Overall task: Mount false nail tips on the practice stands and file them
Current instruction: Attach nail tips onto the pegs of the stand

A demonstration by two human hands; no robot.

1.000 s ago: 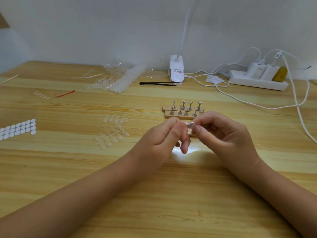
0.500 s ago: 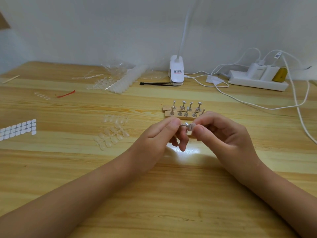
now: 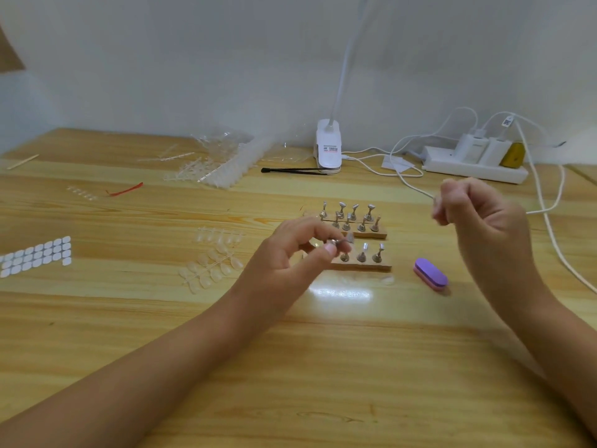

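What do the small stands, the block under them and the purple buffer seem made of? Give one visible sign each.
Stands: probably metal, polished; silvery with bright glints. Block: apparently bare wood; tan, matt, faint grain. Purple buffer: likely foam with a fine abrasive face; matt purple top over a pink layer, rounded ends.

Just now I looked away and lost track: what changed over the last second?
The right hand let go of the small metal nail stand and rose away to the right, uncovering a purple oval buffer block. The left hand still pinches the stand above the front wooden base. Everything else stayed put.
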